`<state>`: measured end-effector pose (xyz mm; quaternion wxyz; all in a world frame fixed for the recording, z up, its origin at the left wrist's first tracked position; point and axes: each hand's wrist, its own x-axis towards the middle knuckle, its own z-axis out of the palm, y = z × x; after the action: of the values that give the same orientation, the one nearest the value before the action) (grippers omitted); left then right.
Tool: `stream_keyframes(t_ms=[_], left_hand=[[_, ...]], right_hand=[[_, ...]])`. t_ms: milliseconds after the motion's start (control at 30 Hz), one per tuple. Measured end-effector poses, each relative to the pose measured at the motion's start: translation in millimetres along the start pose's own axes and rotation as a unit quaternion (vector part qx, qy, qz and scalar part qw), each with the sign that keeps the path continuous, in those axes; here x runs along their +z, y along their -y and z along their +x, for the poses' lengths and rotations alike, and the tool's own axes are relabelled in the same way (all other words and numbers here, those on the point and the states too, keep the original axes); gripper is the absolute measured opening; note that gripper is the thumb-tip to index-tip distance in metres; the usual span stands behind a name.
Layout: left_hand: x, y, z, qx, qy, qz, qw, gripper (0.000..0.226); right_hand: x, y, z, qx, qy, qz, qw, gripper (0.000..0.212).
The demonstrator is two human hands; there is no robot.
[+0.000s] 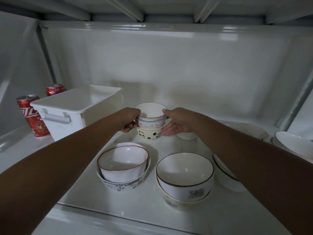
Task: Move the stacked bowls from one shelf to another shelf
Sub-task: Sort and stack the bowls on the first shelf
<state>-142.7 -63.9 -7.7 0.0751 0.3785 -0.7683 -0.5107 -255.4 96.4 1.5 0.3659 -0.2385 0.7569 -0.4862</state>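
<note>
A stack of two small bowls stands at the middle back of the white shelf point(152, 206): a white bowl with a blue band point(150, 118) sits in a cream bowl with black panda marks point(149, 134). My left hand point(129, 120) grips the stack's left side. My right hand point(176, 121) holds its right side, thumb at the top rim and fingers spread beside the lower bowl. Closer to me stand a red-rimmed bowl point(122, 161) inside a blue-patterned bowl point(122, 184), and a brown-rimmed bowl point(184, 173) inside a cream bowl point(183, 200).
A white plastic bin point(74, 112) with a grey handle stands at the left. Two red cans point(32, 116) point(55, 89) are beside and behind it. More white bowls point(294, 143) sit at the right, partly hidden by my right arm. Another shelf closes in overhead.
</note>
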Motion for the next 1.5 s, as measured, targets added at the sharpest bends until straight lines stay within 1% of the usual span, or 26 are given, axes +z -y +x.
stream_keyframes(t_ms=[133,200,233,267,300,333,367,400,433,533,600,700,733,767,800,833,867,933,1067,1133,1200,1233,1300,1333,1433,1500], left_hand=[[-2,0,2,-0.002,0.025,-0.028,0.999,0.021],[-1,0,1,-0.005,0.027,-0.039,0.999,0.022],[0,0,1,-0.006,0.025,-0.043,0.999,0.022],[0,1,1,-0.007,0.024,-0.045,0.999,0.023],[0,1,2,-0.007,0.023,-0.044,0.999,0.023],[0,1,2,-0.009,0.024,-0.043,0.999,0.024],[0,1,3,-0.011,0.026,-0.042,0.999,0.025],[0,0,3,-0.013,0.027,-0.043,0.999,0.025],[0,0,3,-0.013,0.026,-0.045,0.999,0.025],[0,-1,3,-0.012,0.023,-0.048,0.999,0.026],[0,-2,3,-0.007,0.021,-0.042,0.999,0.026],[-1,-6,3,0.017,0.003,-0.041,0.999,0.022],[-2,-7,3,0.026,-0.002,-0.045,0.999,0.021],[-2,-7,2,0.033,-0.004,-0.050,0.998,0.020],[-3,-8,2,0.038,-0.002,-0.055,0.998,0.019],[-4,-9,1,0.041,0.001,-0.058,0.997,0.019],[-4,-10,1,0.043,0.005,-0.058,0.997,0.019],[-4,-12,0,0.045,0.007,-0.055,0.997,0.019],[-5,-13,-1,0.040,0.004,-0.074,0.996,0.018],[-7,-13,-3,0.041,-0.002,-0.094,0.995,0.018],[-10,-16,-4,0.048,-0.016,-0.106,0.993,0.019],[-12,-17,-4,0.050,-0.027,-0.110,0.992,0.020],[-16,-20,-6,0.047,-0.046,-0.121,0.990,0.021],[-19,-22,-6,0.044,-0.053,-0.127,0.989,0.021],[-26,-26,-9,0.040,-0.061,-0.145,0.987,0.021],[-31,-29,-12,0.045,-0.064,-0.162,0.984,0.019]], right_hand=[[-4,1,-2,0.010,-0.002,0.015,1.000,0.046],[-9,2,0,-0.001,-0.038,0.010,0.999,0.040],[-13,3,2,-0.012,-0.073,-0.012,0.997,0.033],[-19,4,5,-0.029,-0.122,-0.066,0.990,0.023],[-27,4,8,-0.046,-0.177,-0.149,0.972,0.014],[-35,4,11,-0.054,-0.227,-0.225,0.946,0.012],[-41,2,12,-0.049,-0.263,-0.287,0.920,0.016],[-46,0,9,-0.032,-0.274,-0.320,0.906,0.020],[-50,-4,8,-0.017,-0.268,-0.351,0.897,0.022],[-55,-11,6,0.032,-0.231,-0.399,0.887,0.021],[-54,-12,9,0.039,-0.240,-0.413,0.878,0.013],[-58,-14,18,0.017,-0.289,-0.429,0.856,0.027],[-60,-15,17,0.020,-0.289,-0.435,0.852,0.030],[-60,-15,14,0.036,-0.278,-0.436,0.855,0.029],[-61,-15,11,0.048,-0.263,-0.431,0.862,0.022],[-64,-17,12,0.044,-0.249,-0.428,0.868,0.011],[-67,-18,13,0.043,-0.240,-0.424,0.872,0.011],[-70,-19,12,0.058,-0.234,-0.417,0.876,0.022],[-76,-19,10,0.047,-0.207,-0.385,0.898,0.029],[-76,-20,8,0.050,-0.237,-0.361,0.901,0.032],[-76,-19,7,0.050,-0.245,-0.340,0.906,0.030],[-77,-18,8,0.037,-0.236,-0.346,0.907,0.030],[-78,-13,6,0.032,-0.256,-0.354,0.899,0.028],[-78,-11,7,0.017,-0.256,-0.345,0.903,0.027],[-81,2,12,-0.022,-0.230,-0.283,0.931,0.022],[-81,13,17,-0.033,-0.236,-0.256,0.937,0.016]])
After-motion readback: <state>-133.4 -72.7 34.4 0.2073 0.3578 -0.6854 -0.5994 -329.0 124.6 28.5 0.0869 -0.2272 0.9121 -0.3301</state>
